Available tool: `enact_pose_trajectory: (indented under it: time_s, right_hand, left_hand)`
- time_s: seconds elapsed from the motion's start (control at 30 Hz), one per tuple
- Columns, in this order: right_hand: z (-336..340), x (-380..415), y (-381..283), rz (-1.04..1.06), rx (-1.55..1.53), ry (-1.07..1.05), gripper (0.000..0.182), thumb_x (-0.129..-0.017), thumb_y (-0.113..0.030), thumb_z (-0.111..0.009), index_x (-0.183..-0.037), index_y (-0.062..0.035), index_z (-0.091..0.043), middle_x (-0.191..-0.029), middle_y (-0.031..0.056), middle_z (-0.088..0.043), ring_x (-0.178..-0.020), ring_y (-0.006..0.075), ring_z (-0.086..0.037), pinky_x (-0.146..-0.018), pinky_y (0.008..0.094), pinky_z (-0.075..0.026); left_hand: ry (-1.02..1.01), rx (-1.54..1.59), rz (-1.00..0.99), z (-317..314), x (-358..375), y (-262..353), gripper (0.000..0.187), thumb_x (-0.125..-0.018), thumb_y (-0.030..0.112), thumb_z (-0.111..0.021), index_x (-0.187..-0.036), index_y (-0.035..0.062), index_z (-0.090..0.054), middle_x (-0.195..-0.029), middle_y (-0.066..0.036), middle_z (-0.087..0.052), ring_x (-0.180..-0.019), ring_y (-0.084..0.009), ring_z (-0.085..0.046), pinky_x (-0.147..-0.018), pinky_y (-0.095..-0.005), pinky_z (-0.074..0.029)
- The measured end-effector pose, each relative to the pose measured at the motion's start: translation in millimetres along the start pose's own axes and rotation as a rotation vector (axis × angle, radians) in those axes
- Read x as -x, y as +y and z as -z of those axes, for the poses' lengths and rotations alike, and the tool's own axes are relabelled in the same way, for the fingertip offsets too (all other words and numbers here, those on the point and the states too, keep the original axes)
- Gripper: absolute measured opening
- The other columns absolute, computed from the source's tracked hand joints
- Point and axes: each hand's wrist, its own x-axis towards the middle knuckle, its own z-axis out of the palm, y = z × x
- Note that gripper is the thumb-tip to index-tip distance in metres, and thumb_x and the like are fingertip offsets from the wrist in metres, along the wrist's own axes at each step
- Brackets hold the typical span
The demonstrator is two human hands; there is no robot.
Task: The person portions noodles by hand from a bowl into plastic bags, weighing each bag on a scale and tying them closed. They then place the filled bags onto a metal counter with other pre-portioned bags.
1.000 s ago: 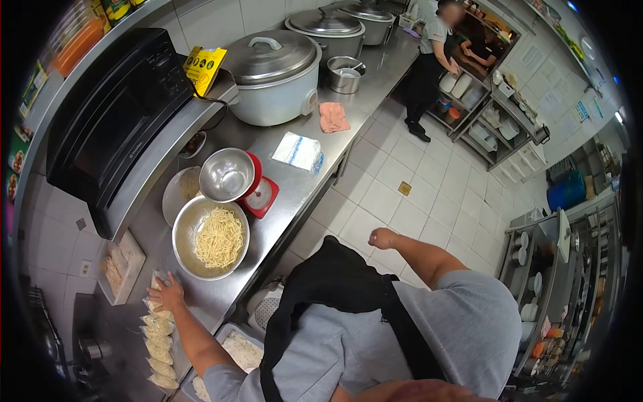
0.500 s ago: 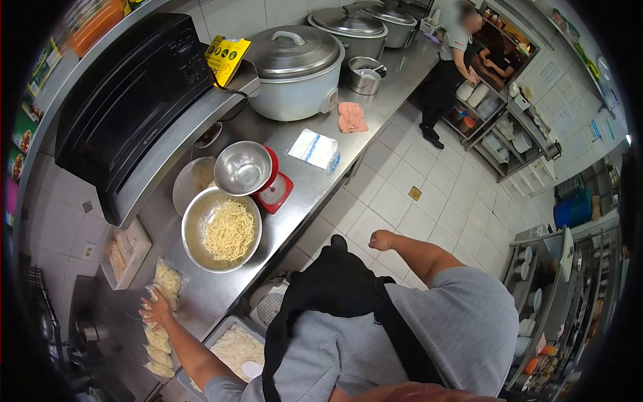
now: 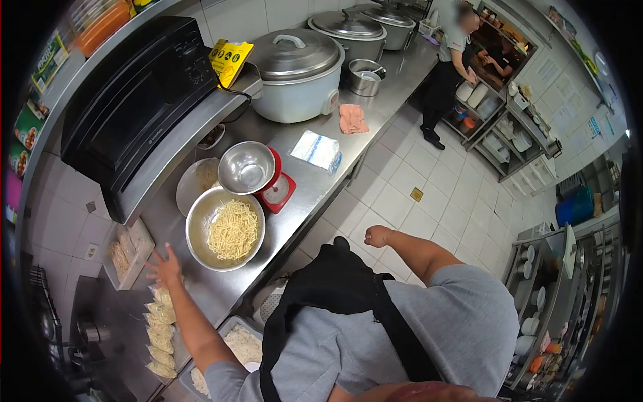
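Left hand spread flat, fingers released, hovering over desk just above row of bagged noodle portions; gripping nothing. Right hand clenched to a fist, empty, held out over floor tiles, well apart from desk.

Big steel bowl w/ cooked noodles sits just right of left hand; smaller empty steel bowl beyond it on red scale.

Risks, as a judgement: open palm so near bag row could nudge or slide slick plastic bags; a sweep to the right could clip big bowl's rim & tip noodles, since smooth steel on steel slides easily.

Materials: bags clear, soft, lumpy; noodles pale yellow, tangled strands; bowls round, shiny; desk brushed stainless, flat; scale glossy plastic w/ round dial.
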Motion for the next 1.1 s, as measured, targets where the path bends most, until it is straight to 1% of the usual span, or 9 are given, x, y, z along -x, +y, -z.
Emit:
enact_pose_trajectory:
  time_s: [0.17,0.4,0.47,0.53,0.6,0.67,0.8,0.97,1.1]
  right_hand:
    - [9.5,23.0,-2.1,-0.034,-0.078,0.084,0.047,-0.096,-0.044,-0.070,-0.121,-0.0051,-0.078,-0.118,0.0218,-0.079,-0.115,0.0388,-0.073,-0.102,0.0472,-0.057]
    - [55.9,24.9,6.4,-0.002,-0.257,0.293,0.043,-0.095,-0.041,-0.074,-0.116,-0.0044,-0.079,-0.112,0.0203,-0.080,-0.106,0.0386,-0.075,-0.095,0.0470,-0.059]
    - [105.6,18.3,-28.8,-0.008,-0.302,0.445,0.040,-0.097,-0.038,-0.072,-0.117,-0.0036,-0.078,-0.110,0.0218,-0.079,-0.103,0.0390,-0.076,-0.093,0.0468,-0.059]
    - [170.8,32.2,-98.4,0.124,-0.379,0.657,0.037,-0.100,-0.035,-0.070,-0.116,-0.0020,-0.077,-0.106,0.0225,-0.078,-0.100,0.0397,-0.075,-0.089,0.0471,-0.059]
    - [223.0,33.5,-165.5,0.254,-0.405,0.756,0.036,-0.102,-0.033,-0.067,-0.115,0.0003,-0.076,-0.104,0.0224,-0.078,-0.096,0.0405,-0.074,-0.087,0.0472,-0.058]
    - [261.3,30.2,-223.9,0.470,-0.406,0.707,0.035,-0.103,-0.031,-0.067,-0.114,0.0011,-0.075,-0.103,0.0206,-0.078,-0.093,0.0390,-0.074,-0.085,0.0473,-0.057]
    - [305.6,54.7,-326.0,0.823,-0.800,-0.095,0.029,-0.105,-0.030,-0.069,-0.100,-0.0016,-0.076,-0.076,0.0057,-0.069,-0.069,0.0162,-0.064,-0.067,0.0337,-0.053]
    - [319.9,48.6,-356.7,0.803,-0.952,0.106,0.027,-0.109,-0.027,-0.065,-0.100,-0.0030,-0.071,-0.076,-0.0010,-0.061,-0.063,0.0087,-0.053,-0.058,0.0273,-0.044]
    - [322.9,56.0,-334.6,0.755,-1.107,-0.132,0.024,-0.107,-0.026,-0.066,-0.101,-0.0039,-0.070,-0.072,-0.0029,-0.057,-0.060,0.0093,-0.053,-0.054,0.0277,-0.043]
  left_hand:
    - [0.139,-0.135,-0.496,-32.3,-3.2,2.6,0.082,-0.104,0.081,-0.038,-0.173,0.0375,-0.034,-0.186,-0.012,-0.007,-0.167,-0.0511,-0.002,-0.122,-0.0853,-0.008]
    - [0.145,-0.041,0.159,14.6,-35.0,-93.9,0.083,-0.106,0.076,-0.041,-0.171,0.0246,-0.041,-0.178,-0.023,-0.029,-0.164,-0.0463,-0.024,-0.125,-0.0741,-0.023]
    - [0.227,0.094,-0.028,41.6,-51.7,-82.2,0.079,-0.108,0.068,-0.049,-0.165,0.0129,-0.050,-0.162,-0.028,-0.051,-0.151,-0.0460,-0.046,-0.122,-0.0610,-0.038]
    - [0.537,0.347,-0.518,65.8,-31.3,-38.8,0.066,-0.110,0.053,-0.059,-0.153,0.0030,-0.060,-0.131,-0.027,-0.073,-0.124,-0.0427,-0.068,-0.108,-0.0472,-0.052]
    - [0.321,0.560,-0.605,136.6,63.2,45.4,0.048,-0.111,0.038,-0.063,-0.141,0.0013,-0.068,-0.109,-0.022,-0.079,-0.096,-0.0360,-0.076,-0.091,-0.0416,-0.057]
    - [0.262,0.690,-0.755,169.1,145.5,110.0,0.035,-0.111,0.029,-0.063,-0.129,0.0010,-0.073,-0.092,-0.018,-0.079,-0.078,-0.0311,-0.073,-0.076,-0.0410,-0.056]
    - [0.011,0.773,-1.099,166.5,237.2,192.3,0.021,-0.108,0.018,-0.066,-0.114,-0.0003,-0.073,-0.081,-0.020,-0.070,-0.068,-0.0263,-0.064,-0.068,-0.0417,-0.051]
    - [-0.191,0.920,-1.259,156.8,263.4,253.7,0.020,-0.108,0.018,-0.066,-0.106,-0.0016,-0.069,-0.078,-0.020,-0.067,-0.067,-0.0254,-0.062,-0.065,-0.0413,-0.049]
    - [-0.168,0.942,-1.284,149.4,252.5,271.2,0.023,-0.110,0.019,-0.064,-0.101,-0.0021,-0.067,-0.075,-0.017,-0.063,-0.065,-0.0219,-0.058,-0.063,-0.0397,-0.047]
